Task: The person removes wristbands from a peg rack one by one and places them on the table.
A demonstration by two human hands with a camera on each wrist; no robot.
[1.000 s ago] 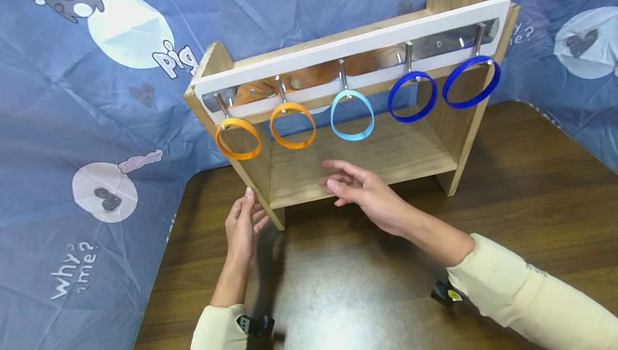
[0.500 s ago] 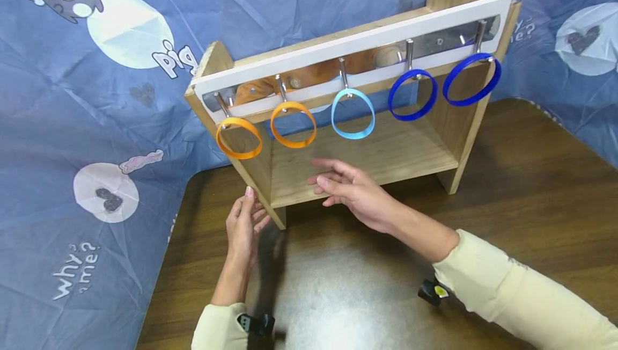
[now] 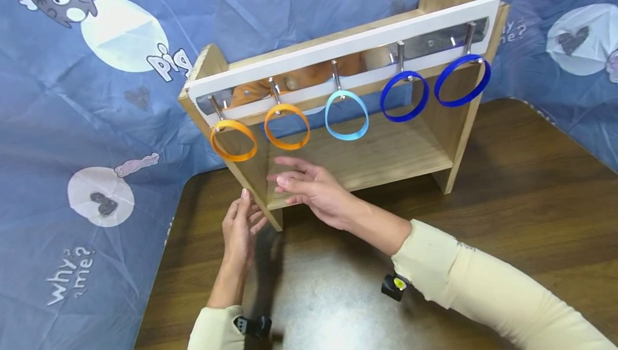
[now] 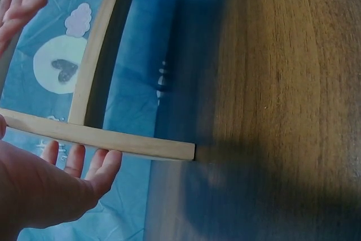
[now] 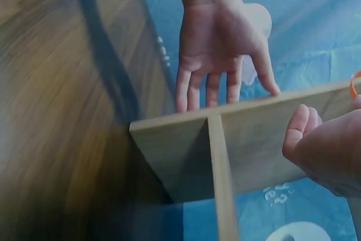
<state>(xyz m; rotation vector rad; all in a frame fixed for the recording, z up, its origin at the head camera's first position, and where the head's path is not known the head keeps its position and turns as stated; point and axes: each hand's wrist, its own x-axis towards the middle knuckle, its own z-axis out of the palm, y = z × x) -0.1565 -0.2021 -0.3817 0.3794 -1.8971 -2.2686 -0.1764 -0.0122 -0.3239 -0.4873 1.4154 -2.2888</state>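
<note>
A small wooden shelf (image 3: 367, 159) stands on the table, its front rail fitted with metal hooks. From the hooks hang an outer orange ring (image 3: 234, 140), another orange ring (image 3: 287, 126), a light blue ring (image 3: 346, 115) and two dark blue rings (image 3: 404, 96). My left hand (image 3: 238, 230) touches the shelf's left side panel (image 5: 169, 121), thumb on its front edge, fingers straight against the outer face. In front of the shelf's lower left part hovers my right hand (image 3: 318, 191), below the orange rings, fingers loosely bent and holding nothing.
The brown wooden table (image 3: 521, 178) runs under the shelf and in front of it. A blue printed cloth (image 3: 145, 108) hangs behind and to the left. A black wrist camera (image 3: 393, 287) is strapped near my right sleeve.
My right hand has moved left along the front of the shelf, from below the light blue ring to below the orange ones. My left hand stays at the side panel.
</note>
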